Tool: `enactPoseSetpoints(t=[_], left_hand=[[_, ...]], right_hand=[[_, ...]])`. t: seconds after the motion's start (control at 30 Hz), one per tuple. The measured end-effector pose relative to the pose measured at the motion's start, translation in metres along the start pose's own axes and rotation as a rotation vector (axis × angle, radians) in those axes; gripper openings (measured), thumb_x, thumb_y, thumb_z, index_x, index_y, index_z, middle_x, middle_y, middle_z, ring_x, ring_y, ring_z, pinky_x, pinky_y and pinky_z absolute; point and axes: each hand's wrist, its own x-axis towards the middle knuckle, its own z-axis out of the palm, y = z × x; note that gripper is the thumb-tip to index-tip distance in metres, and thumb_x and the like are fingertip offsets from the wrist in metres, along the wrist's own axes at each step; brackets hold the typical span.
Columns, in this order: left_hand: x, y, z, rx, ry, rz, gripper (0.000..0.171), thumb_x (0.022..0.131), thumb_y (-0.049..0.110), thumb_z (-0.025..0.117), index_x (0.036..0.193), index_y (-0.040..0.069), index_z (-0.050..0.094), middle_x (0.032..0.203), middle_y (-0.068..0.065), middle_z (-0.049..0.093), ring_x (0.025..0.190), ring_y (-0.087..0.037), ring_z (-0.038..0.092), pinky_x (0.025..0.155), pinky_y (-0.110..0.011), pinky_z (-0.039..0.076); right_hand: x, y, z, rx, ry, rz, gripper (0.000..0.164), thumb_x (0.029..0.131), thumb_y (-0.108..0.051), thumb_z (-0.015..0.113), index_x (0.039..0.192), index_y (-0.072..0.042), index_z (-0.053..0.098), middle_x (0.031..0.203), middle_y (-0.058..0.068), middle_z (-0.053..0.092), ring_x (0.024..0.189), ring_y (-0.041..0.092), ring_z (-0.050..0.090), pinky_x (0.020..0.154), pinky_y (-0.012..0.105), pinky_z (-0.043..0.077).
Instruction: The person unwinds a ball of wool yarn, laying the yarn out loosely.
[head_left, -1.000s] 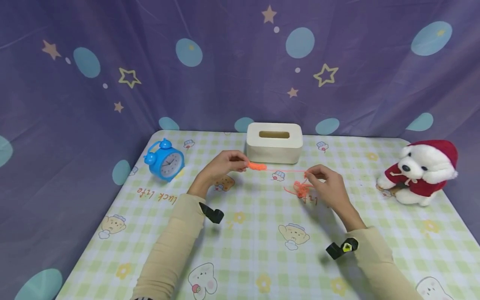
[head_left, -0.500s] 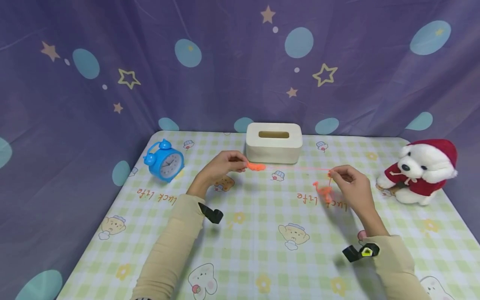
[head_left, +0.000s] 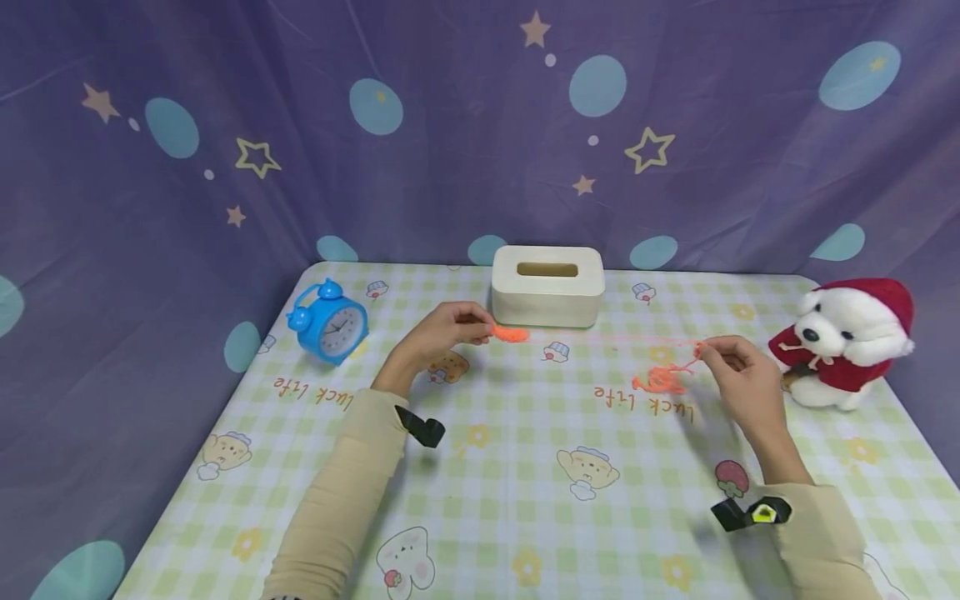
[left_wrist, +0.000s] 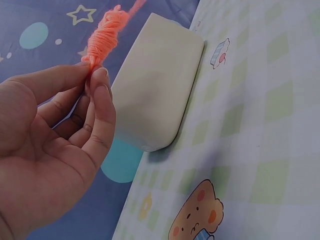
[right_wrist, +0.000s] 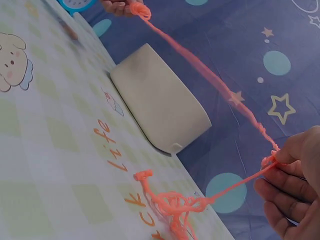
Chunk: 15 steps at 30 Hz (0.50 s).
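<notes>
Looks partway, going by shape. Done: part of the orange yarn [head_left: 511, 334] packed into a small wound bundle [left_wrist: 104, 42], turns close side by side in the left wrist view. Held up by one end in a fingertip pinch of the left hand [head_left: 450, 325], over the bench [head_left: 517, 525] left of centre, nearer the far edge than the near one, just in front of the tissue box [head_left: 546, 302].

Between hands: strand [right_wrist: 215, 81] pulled out nearly straight, roughly parallel to the far edge; blurred, so can't count threads. Pinched at its other end between thumb and fingers of the right hand [head_left: 746, 383], toward the right edge, near the plush toy [head_left: 843, 367]. Also caught in that pinch: small clump of yarn; can't tell knot from gathered loops.

Left: loose tangle [head_left: 662, 380] trailing from the right hand, right of centre, messy loops; can't tell if touching the bench. Seems to need teasing apart; would expect snags there. Not yet wound: strand plus tangle. Clear of the work: alarm clock [head_left: 333, 325] by the far left corner.
</notes>
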Motion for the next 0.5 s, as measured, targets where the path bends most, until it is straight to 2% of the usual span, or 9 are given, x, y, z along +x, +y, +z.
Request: enactPoseSetpoints(t=[0.17, 0.23, 0.33, 0.5], left_hand=[[-0.001, 0.001, -0.001, 0.001, -0.004, 0.010, 0.013, 0.096, 0.012, 0.059, 0.103, 0.002, 0.064, 0.094, -0.005, 0.065, 0.088, -0.021, 0.062, 0.092, -0.043, 0.052], [-0.001, 0.001, -0.001, 0.004, -0.005, 0.011, 0.014, 0.096, 0.012, 0.059, 0.104, 0.002, 0.064, 0.094, -0.005, 0.065, 0.087, -0.020, 0.062, 0.088, -0.037, 0.054], [-0.002, 0.002, -0.002, 0.007, -0.007, 0.016, 0.014, 0.096, 0.012, 0.059, 0.104, 0.002, 0.064, 0.094, -0.004, 0.065, 0.087, -0.020, 0.062, 0.085, -0.033, 0.055], [-0.003, 0.001, -0.003, 0.010, -0.007, 0.012, 0.015, 0.095, 0.013, 0.060, 0.104, 0.002, 0.064, 0.095, -0.005, 0.065, 0.088, -0.020, 0.062, 0.091, -0.041, 0.053]], right_hand=[[-0.002, 0.006, -0.005, 0.016, 0.033, 0.017, 0.029, 0.093, -0.035, 0.062, 0.103, -0.009, 0.068, 0.079, -0.028, 0.060, 0.076, -0.011, 0.057, 0.065, 0.011, 0.041], [-0.003, 0.007, -0.008, 0.017, 0.040, 0.031, 0.031, 0.093, -0.036, 0.061, 0.104, -0.009, 0.068, 0.080, -0.027, 0.061, 0.077, -0.010, 0.057, 0.065, 0.011, 0.041], [-0.004, 0.007, -0.012, 0.027, 0.066, 0.059, 0.030, 0.093, -0.035, 0.061, 0.104, -0.008, 0.068, 0.080, -0.023, 0.065, 0.077, -0.010, 0.057, 0.064, 0.011, 0.041], [-0.004, 0.011, -0.015, 0.061, 0.120, 0.093, 0.024, 0.093, -0.033, 0.062, 0.101, -0.011, 0.068, 0.079, -0.024, 0.064, 0.076, -0.011, 0.056, 0.063, 0.010, 0.041]])
